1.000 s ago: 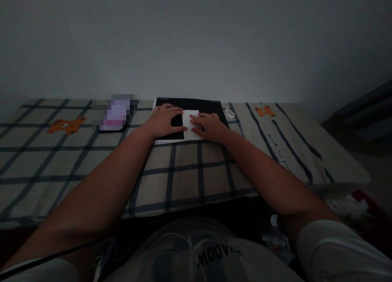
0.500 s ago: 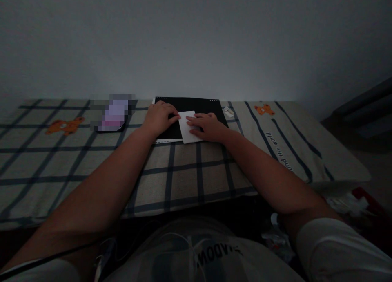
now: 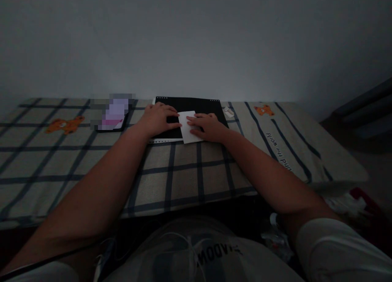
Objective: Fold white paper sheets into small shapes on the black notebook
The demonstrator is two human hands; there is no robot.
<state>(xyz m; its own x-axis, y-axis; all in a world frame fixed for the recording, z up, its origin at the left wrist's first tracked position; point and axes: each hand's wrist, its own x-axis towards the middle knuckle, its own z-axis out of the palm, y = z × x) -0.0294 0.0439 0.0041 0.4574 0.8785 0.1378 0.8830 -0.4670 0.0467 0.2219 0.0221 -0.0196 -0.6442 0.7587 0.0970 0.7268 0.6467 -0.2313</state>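
A small white folded paper [image 3: 186, 128] lies on a black sheet [image 3: 196, 106] near the far edge of the bed. My left hand [image 3: 159, 120] rests flat on the black sheet, its fingertips touching the paper's left edge. My right hand [image 3: 208, 126] lies flat on the paper's right part, fingers stretched toward the left. Both hands press down and hold nothing.
The bed cover [image 3: 183, 171] is beige with dark checks and orange bear prints [image 3: 65, 124]. A phone with a lit, blurred screen [image 3: 112, 116] lies left of the black sheet. A small white object [image 3: 228, 111] sits to its right. A grey wall stands behind.
The white paper has turned slightly and shifted toward me. My left hand's fingers first drew up to the paper's top corner, then stretched out flat along its left edge.
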